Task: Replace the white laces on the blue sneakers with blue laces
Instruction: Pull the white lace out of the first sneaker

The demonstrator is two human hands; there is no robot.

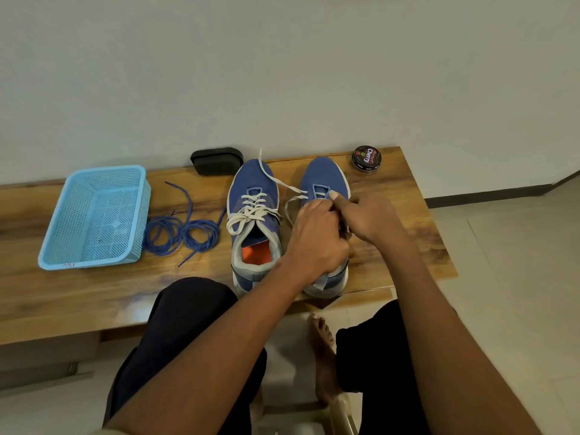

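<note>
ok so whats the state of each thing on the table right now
left sneaker: white lace still tied
right sneaker: white lace partly pulled out, loose
blue laces: coiled on the table, unused
basket: upright, looks empty
polish tin: lid on
left hand: curled at the right sneaker's lacing
right hand: curled at the same lacing

The counter (392, 196) is wood with a dark grain and a slight sheen. Both sneakers (251, 183) have blue knitted cloth uppers, matt, with flat woven white laces (251, 215). The blue laces (182, 230) are thin round cord. The basket (94, 215) is light blue perforated plastic. The tin (366, 158) has a glossy printed lid.
</note>
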